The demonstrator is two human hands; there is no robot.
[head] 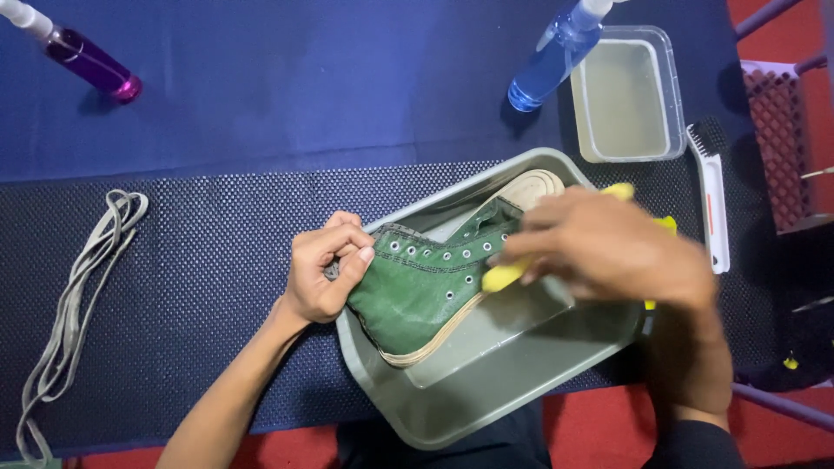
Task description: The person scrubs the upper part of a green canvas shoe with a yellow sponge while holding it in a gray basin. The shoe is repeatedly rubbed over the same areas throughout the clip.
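A green high-top canvas shoe (417,291) with metal eyelets and a pale sole lies on its side in a grey metal tray (452,408). My left hand (326,269) grips the shoe's ankle opening at the tray's left rim. My right hand (608,247) is closed on a yellow cloth or sponge (499,276), pressing it against the shoe's laceless front. The hand is blurred and hides most of the yellow item and the toe.
Grey shoelaces (74,321) lie loose on the dark mat at the left. A purple spray bottle (82,56) and a blue spray bottle (552,61) stand at the back. A clear tub of liquid (625,95) and a white brush (712,195) sit to the right.
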